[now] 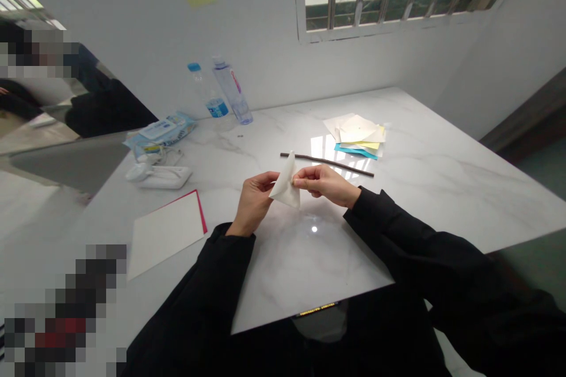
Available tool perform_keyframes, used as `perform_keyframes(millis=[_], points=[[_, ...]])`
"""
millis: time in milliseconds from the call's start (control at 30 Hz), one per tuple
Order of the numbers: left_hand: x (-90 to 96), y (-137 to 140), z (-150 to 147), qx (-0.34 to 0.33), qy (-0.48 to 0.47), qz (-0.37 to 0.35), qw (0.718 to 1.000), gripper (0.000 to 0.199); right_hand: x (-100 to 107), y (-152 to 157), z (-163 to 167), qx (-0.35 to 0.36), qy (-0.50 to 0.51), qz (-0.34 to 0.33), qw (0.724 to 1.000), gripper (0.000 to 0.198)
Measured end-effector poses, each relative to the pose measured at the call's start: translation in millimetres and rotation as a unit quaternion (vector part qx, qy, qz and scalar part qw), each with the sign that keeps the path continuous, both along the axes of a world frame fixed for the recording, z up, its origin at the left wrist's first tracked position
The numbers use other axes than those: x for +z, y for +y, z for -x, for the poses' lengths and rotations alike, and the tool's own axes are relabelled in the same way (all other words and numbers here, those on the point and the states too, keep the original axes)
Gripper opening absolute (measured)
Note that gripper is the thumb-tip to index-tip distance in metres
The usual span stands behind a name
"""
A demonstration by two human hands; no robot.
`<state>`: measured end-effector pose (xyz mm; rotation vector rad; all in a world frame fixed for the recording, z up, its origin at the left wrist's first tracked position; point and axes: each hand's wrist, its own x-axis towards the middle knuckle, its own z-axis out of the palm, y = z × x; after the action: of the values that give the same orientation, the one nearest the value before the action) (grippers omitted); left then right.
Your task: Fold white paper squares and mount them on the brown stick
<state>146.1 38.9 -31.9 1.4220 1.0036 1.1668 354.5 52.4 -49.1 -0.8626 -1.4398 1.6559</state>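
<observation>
In the head view, a small piece of off-white paper [286, 187], folded to a point at the top, is held up over the marble-patterned table. My left hand [253, 203] grips it from the left side, its fingertips partly hidden behind the paper. On the other side, my right hand [327, 184] pinches the paper between thumb and forefinger. Just beyond the hands lies a thin dark brown stick [329, 164], slightly bent.
Behind the stick sits a loose pile of white, yellow and blue papers [357, 131]. To the left lie a white sheet [165, 234] over a red one, a white device [161, 177] with a cable and a wipes pack [165, 129]. Two plastic bottles [216, 107] stand near the wall.
</observation>
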Motion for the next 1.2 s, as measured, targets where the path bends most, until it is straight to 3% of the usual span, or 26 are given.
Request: perform_keyframes(millis=[533,967,1200], points=[[1.8,-3,1,0.018,0.005,0.013,1.000,0.033,-3,-2,4,-0.011,0.000,0.017,1.000,0.039],[-8.0,-14,-2,0.003,-0.045,0.042,0.998,0.039,-8,-12,5,-0.007,-0.015,0.046,0.999,0.050],[-11.4,-14,1,-0.002,-0.056,0.058,0.997,0.038,-8,-14,5,0.002,-0.010,0.047,0.999,0.047]])
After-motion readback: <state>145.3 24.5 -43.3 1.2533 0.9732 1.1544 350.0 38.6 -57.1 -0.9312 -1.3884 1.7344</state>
